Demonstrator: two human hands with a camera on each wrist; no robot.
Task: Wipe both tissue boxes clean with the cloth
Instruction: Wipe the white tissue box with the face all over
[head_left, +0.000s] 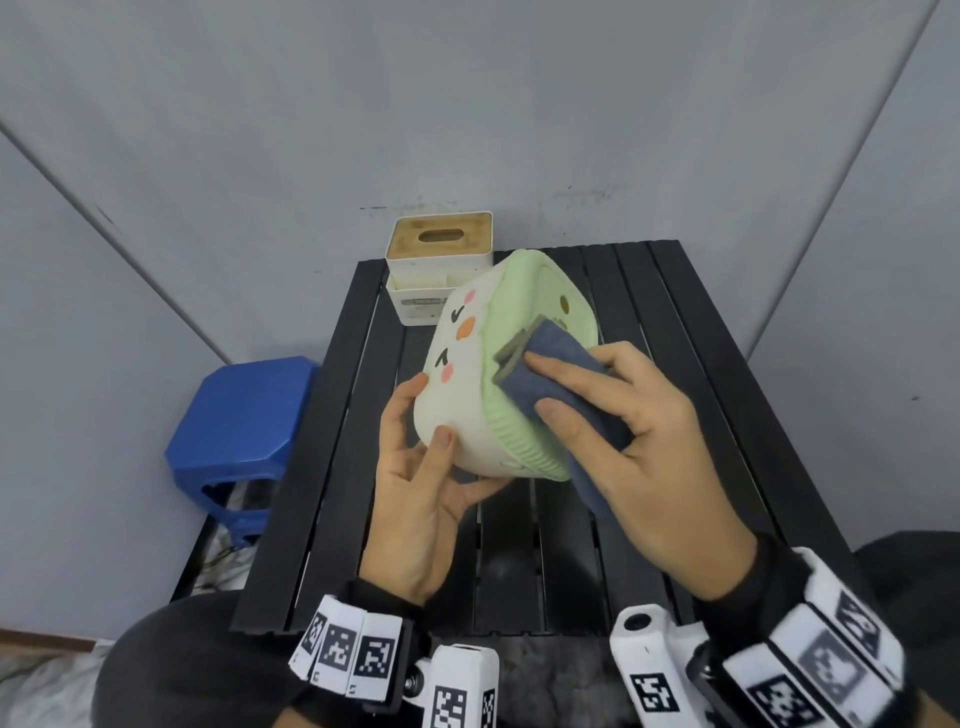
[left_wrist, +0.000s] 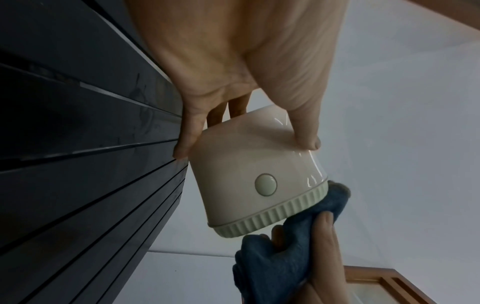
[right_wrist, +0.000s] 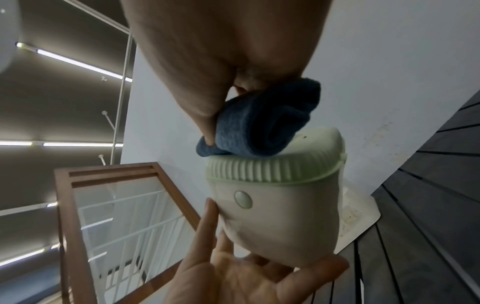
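Fingers of right hand (head_left: 631, 431) clamp blue cloth (head_left: 563, 384) on green-lidded tissue box (head_left: 467, 384), left hand (head_left: 421, 499) gripping it.

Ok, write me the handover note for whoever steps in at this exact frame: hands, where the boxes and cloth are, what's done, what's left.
Left hand: cradles the cream tissue box with the green lid from below, thumb on its face, held tilted above the black slatted table.
Right hand: holds the blue cloth and presses it on the green lid.
The white tissue box with the wooden top stands at the table's far edge, untouched; marks show on its front.
Done: wiping of the cream box is under way.
Left: finish this box and set it down, then wipe the white box.
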